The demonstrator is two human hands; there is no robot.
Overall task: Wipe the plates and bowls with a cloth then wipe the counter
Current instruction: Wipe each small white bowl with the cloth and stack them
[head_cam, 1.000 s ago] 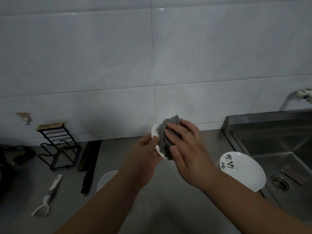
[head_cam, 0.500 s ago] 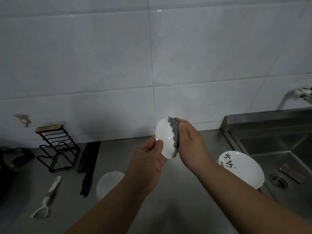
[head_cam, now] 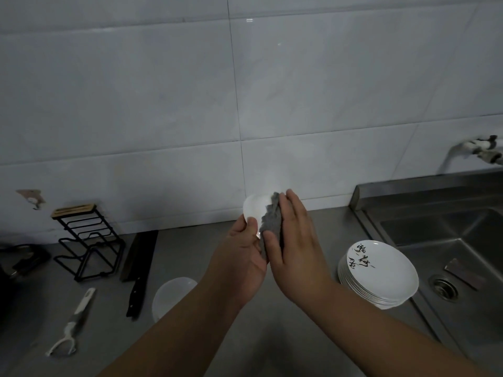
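Small dish (head_cam: 254, 209) gripped by left hand (head_cam: 239, 263), right hand (head_cam: 298, 246) pinching grey cloth (head_cam: 272, 221) onto it

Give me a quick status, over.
Left hand grips small white ceramic dish. Right hand holds grey cloth against it. Nothing in the way.

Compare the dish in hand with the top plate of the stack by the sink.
Pose: the left hand holds the dish tilted in the air; the top plate lies on its stack on the counter.
Look: the dish shows plain white; the top plate bears black brush writing.
Contact: the right hand presses a grey cloth on the dish; nothing touches the top plate.
Both are white.
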